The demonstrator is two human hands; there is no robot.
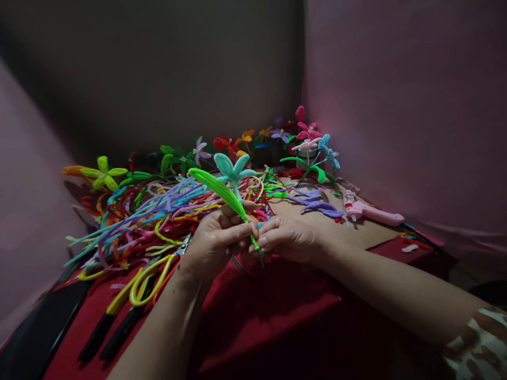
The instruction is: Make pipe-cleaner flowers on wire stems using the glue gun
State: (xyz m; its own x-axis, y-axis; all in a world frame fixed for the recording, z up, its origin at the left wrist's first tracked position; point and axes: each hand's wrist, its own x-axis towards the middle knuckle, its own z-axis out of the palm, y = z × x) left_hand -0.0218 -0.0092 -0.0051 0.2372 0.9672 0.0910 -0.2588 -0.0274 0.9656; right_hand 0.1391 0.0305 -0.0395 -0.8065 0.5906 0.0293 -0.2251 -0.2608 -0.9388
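While fingers point(240, 232) pinch green stem point(254, 241), turquoise flower point(232, 168) sits above.

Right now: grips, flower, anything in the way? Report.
Left grip pinching flower by its stem. Right grip closed at stem's lower end. Tools near left forearm, clear of flower.

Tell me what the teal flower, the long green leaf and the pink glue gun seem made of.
Teal flower: probably fuzzy, matte pipe cleaner, judging by its soft petal edges. Green leaf: likely the same, its parallel strips looking furry. Glue gun: apparently smooth moulded plastic, from its even pink body.
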